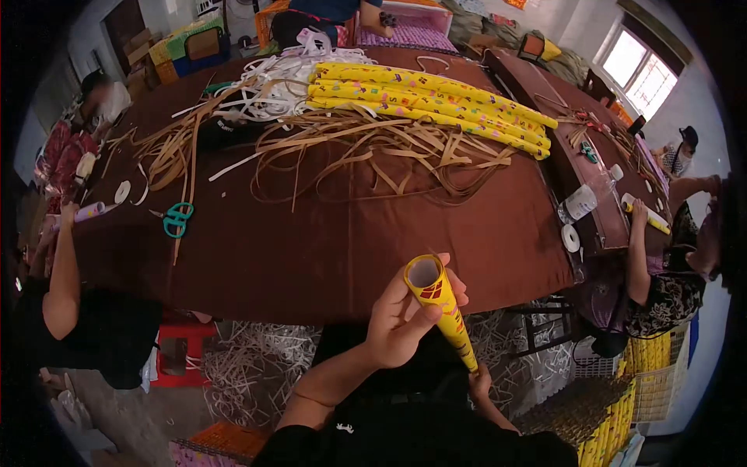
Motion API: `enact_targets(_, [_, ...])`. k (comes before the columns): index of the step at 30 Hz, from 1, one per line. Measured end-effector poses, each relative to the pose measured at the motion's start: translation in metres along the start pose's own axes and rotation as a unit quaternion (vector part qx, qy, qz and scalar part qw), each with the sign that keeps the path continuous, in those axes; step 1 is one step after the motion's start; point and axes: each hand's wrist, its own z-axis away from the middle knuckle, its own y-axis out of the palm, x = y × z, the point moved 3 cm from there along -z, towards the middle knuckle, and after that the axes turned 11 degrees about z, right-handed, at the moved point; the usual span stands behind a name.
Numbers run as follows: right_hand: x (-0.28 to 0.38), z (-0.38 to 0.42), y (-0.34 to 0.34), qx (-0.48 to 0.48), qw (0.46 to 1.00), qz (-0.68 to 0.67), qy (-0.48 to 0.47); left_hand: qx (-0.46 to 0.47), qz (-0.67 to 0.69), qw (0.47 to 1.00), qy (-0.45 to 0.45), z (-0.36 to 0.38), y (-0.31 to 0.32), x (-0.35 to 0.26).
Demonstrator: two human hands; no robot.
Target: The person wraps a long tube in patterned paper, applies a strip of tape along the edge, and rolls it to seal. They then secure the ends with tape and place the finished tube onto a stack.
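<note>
A yellow patterned tube slants across my lap in front of the table edge, its open round end facing up at me. Near that upper end, my left hand wraps its fingers and thumb around it. My right hand grips the lower end, close to my body; its fingers show only in part. On the table beyond lie several more yellow tubes in a stack. Brown strips are tangled in front of them, and a heap of white strips sits to their left.
Teal scissors lie at the table's left. A water bottle and a white tape roll are at the right edge. Co-workers sit on both sides, each holding a tube. A red stool and shredded strips are on the floor.
</note>
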Motion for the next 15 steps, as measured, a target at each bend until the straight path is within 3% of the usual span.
enact_targets(4, [0.006,0.001,-0.005,0.016,0.999,0.031,0.010,0.007,-0.005,1.000,-0.006,-0.001,0.002,0.004])
enact_targets(6, [0.023,0.000,-0.028,-0.004,0.995,0.040,-0.095,0.007,0.038,0.998,0.048,-0.004,-0.004,0.009])
enact_targets(7, [0.024,0.003,-0.030,-0.041,0.991,0.095,-0.082,-0.011,-0.001,0.999,0.049,-0.005,-0.010,0.014])
enact_targets(9, [0.021,-0.002,-0.044,-0.090,0.982,0.120,-0.116,-0.064,-0.048,0.996,0.038,-0.005,-0.022,0.019])
enact_targets(10, [0.028,-0.008,-0.061,-0.106,0.979,0.139,-0.107,-0.141,-0.001,0.988,0.055,-0.006,-0.031,0.012])
enact_targets(13, [0.080,-0.026,-0.144,-0.191,0.933,0.224,-0.206,-0.297,0.067,0.942,0.140,-0.018,-0.066,-0.050])
enact_targets(14, [0.089,-0.032,-0.169,-0.194,0.908,0.271,-0.255,-0.328,0.064,0.926,0.175,-0.019,-0.082,-0.074])
enact_targets(15, [0.102,-0.038,-0.193,-0.216,0.895,0.319,-0.227,-0.317,0.094,0.923,0.195,-0.019,-0.099,-0.102])
